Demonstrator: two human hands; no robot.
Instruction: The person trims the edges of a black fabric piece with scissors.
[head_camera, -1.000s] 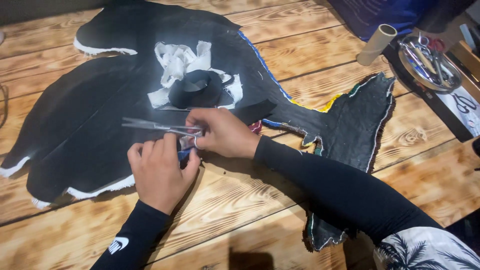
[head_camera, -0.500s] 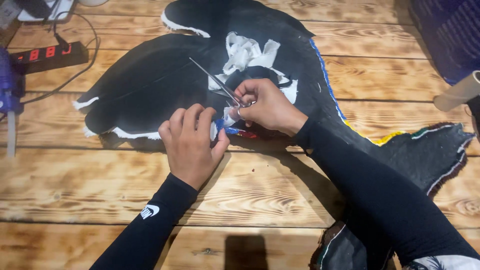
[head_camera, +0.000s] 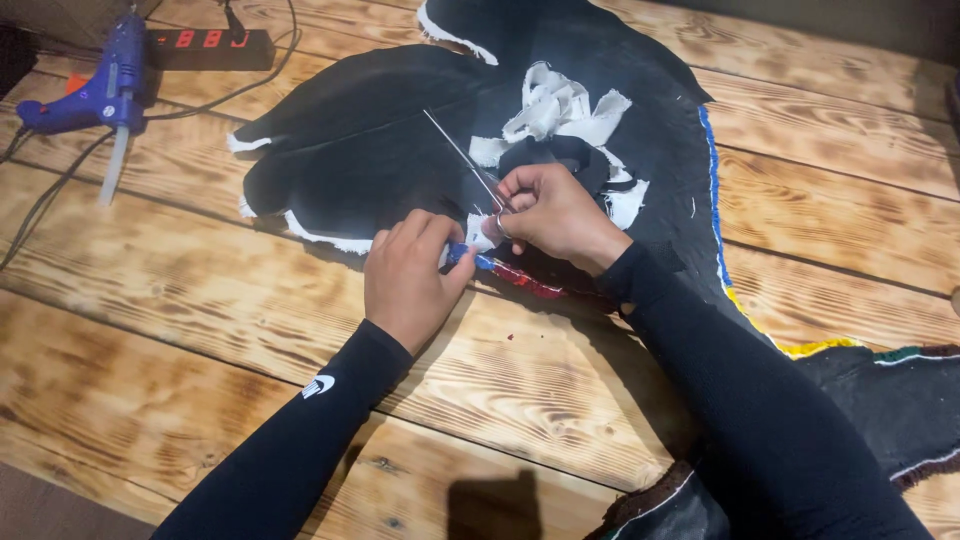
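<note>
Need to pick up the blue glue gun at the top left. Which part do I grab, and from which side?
Probably by the handle. The blue glue gun lies on its side on the wooden table, nozzle with the whitish glue tip pointing toward the near edge, the body's thicker end to the far left. Come from above and from the left, since cables run close on its right and the power strip sits beyond.

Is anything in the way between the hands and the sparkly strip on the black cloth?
Nothing visible. The left hand already pinches the sequin strip at the edge of the black cloth, and the right hand holds scissors right above it.
</note>
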